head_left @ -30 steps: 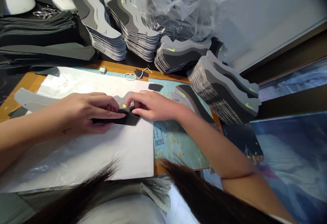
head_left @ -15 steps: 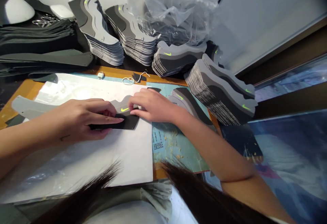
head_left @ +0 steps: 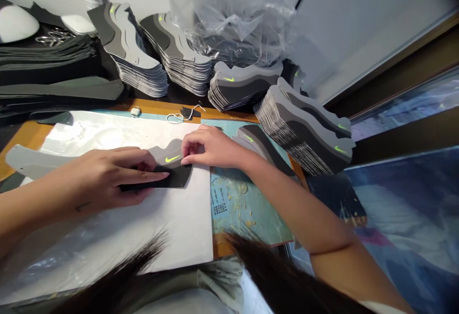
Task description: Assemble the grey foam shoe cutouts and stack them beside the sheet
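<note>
At the right end of the grey and black piece (head_left: 175, 175), just beside its bright green tick (head_left: 172, 159), the thumb and a bent finger of the right hand (head_left: 213, 146) are set close together; whether the edge is caught between them cannot be told. The left hand (head_left: 118, 175) is laid low over the left part of the piece, with one long finger stretched flat on the black part and the thumb placed near the front edge; how tightly the piece is held there cannot be seen. The work in hand looks like pressing and smoothing. The left finger is best used as a gentle weight, so that nothing slides, while the edge is felt and smoothed by the right fingertips. The curved line between grey and black should be watched, and no bump should be left. A long pale grey piece (head_left: 39, 158) is seen past the left hand, but whether it is joined to the one being pressed is hidden. The piece is rested on a white sheet (head_left: 179, 228), which should not be wrinkled underneath. To the right, a like piece (head_left: 270, 146) is laid on a blue-green board (head_left: 258, 209). Behind, a loop of white cord (head_left: 174, 123) is found near the sheet, and neat stacks (head_left: 247, 84) of like pieces are lined up, with a clear plastic bag (head_left: 247, 27) behind them.
</note>
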A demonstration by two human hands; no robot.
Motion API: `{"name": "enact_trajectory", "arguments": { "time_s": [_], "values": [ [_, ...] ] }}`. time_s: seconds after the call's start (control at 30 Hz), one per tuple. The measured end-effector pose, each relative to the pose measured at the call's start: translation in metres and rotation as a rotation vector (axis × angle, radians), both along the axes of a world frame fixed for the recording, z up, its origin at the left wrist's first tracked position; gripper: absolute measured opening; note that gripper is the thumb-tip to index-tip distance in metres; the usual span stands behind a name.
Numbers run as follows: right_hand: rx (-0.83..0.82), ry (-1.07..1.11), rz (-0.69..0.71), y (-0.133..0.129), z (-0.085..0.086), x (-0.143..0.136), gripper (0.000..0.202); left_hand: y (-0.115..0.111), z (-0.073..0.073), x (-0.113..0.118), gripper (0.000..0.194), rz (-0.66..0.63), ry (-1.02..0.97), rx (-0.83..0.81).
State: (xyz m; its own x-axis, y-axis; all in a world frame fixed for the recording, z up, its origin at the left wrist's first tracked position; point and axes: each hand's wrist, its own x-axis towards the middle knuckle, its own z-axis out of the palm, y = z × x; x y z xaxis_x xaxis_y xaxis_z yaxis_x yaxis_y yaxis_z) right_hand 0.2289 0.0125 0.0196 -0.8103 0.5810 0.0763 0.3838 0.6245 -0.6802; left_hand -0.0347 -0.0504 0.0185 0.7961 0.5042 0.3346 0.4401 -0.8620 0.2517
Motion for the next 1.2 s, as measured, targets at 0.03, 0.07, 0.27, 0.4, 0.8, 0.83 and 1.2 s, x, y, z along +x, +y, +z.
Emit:
{"name": "enact_trajectory", "arguments": {
  "time_s": [0.03, 0.07, 0.27, 0.4, 0.8, 0.83, 1.2],
  "values": [
    [0.003, -0.001, -0.011, 0.000, -0.001, -0.001, 0.016, 0.000, 0.001, 0.000, 0.031, 0.004, 0.001, -0.007],
    [0.015, -0.004, -0.024, -0.001, -0.001, -0.001, 0.016, 0.000, 0.001, 0.000, 0.031, 0.006, 0.002, -0.013],
    [0.051, -0.015, -0.028, -0.001, -0.001, -0.003, 0.021, -0.002, 0.002, 0.001, 0.030, 0.036, 0.001, -0.041],
    [-0.033, -0.007, 0.031, 0.002, 0.001, 0.000, 0.020, -0.003, 0.004, 0.002, 0.032, 0.026, -0.018, -0.046],
    [0.052, -0.025, -0.093, -0.006, -0.002, -0.005, 0.018, -0.001, -0.003, -0.007, 0.038, 0.018, 0.035, -0.051],
    [0.053, -0.019, -0.089, -0.005, -0.003, -0.005, 0.018, -0.001, -0.003, -0.008, 0.039, 0.008, 0.027, -0.046],
    [0.055, -0.070, -0.039, -0.005, -0.002, -0.006, 0.026, 0.000, -0.004, -0.008, 0.032, 0.047, 0.061, -0.068]
  ]
}}
